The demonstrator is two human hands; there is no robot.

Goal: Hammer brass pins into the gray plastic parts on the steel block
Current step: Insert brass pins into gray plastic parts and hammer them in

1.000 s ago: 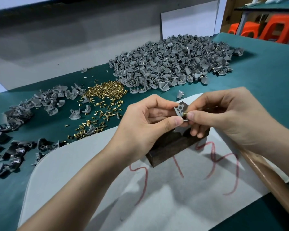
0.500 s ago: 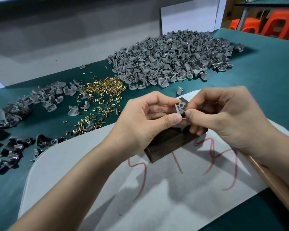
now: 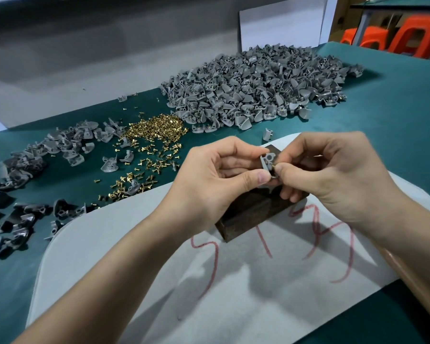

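My left hand (image 3: 216, 177) pinches a small gray plastic part (image 3: 267, 161) between thumb and fingers, just above the dark steel block (image 3: 253, 209). My right hand (image 3: 333, 175) pinches a brass pin (image 3: 274, 167) against the part's right edge; only a sliver of the pin shows. The block stands on a white sheet (image 3: 209, 281) with red marks. A loose heap of brass pins (image 3: 154, 130) lies to the left on the green table (image 3: 395, 115).
A big pile of gray parts (image 3: 258, 83) sits at the back. Smaller gray and darker parts (image 3: 35, 165) are scattered at the left. A wooden handle (image 3: 412, 289) runs under my right forearm. Orange stools (image 3: 407, 33) stand beyond the table's far right.
Both hands stay together over the block, holding the part and pin. The fingers have shifted slightly at the part; the view has tilted a little.
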